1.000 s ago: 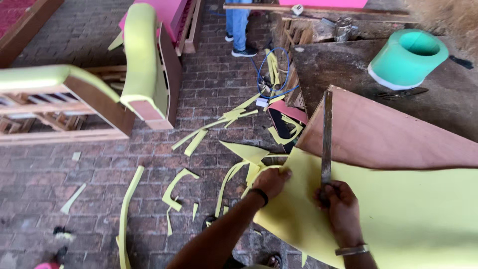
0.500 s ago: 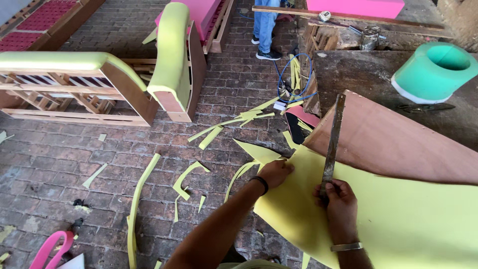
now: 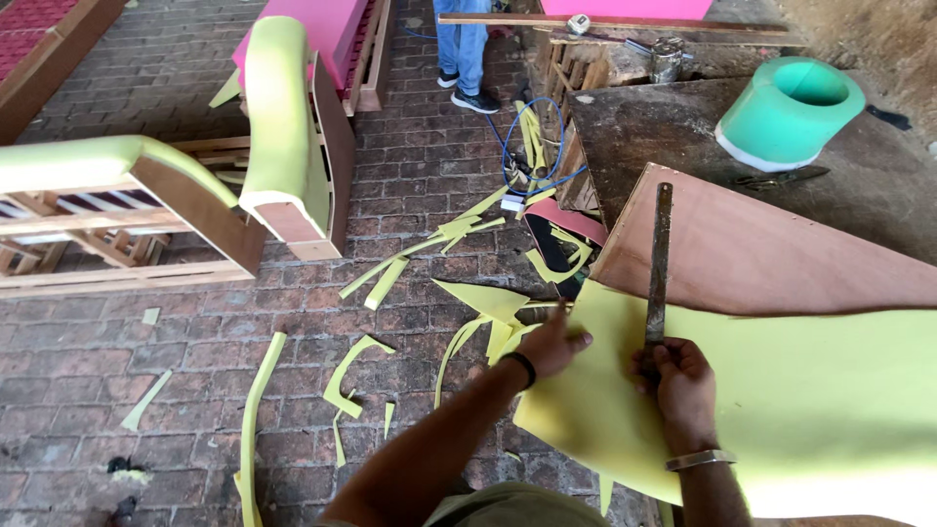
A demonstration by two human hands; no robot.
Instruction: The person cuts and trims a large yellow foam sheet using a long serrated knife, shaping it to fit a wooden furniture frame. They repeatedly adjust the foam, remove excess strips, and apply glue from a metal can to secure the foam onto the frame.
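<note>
Two hands met over one yellow foam sheet [image 3: 781, 390], which we saw spread across the lower right of the frame, draped over a brown plywood board [image 3: 761, 254] on the dark worktop [image 3: 664, 137]. Our left hand [image 3: 551, 346] lay near the sheet's left corner, just below centre, fingers pressed onto the foam edge with a black band at the wrist. Our right hand [image 3: 678, 381] sat just beside it to the right, fist clamped around the handle end of a long narrow blade [image 3: 660, 259] that ran almost straight up the frame from the fist across foam and board. The hands were close but apart, each closed on its own thing. Both forearms rose from the bottom edge, the left one slanting up from lower centre, the right one nearly vertical with a metal bangle [image 3: 699, 459] at the wrist.

We could not make out the blade's handle, buried in the fist, nor whether its edge touched the foam. The sheet's right side ran out of frame. Yellow foam offcuts [image 3: 361, 376] littered the brick floor [image 3: 146, 342] at centre and lower left. A green foam cylinder [image 3: 786, 112] stood at the upper right. Someone's legs in blue trousers [image 3: 461, 39] were cut off at the top edge.
</note>
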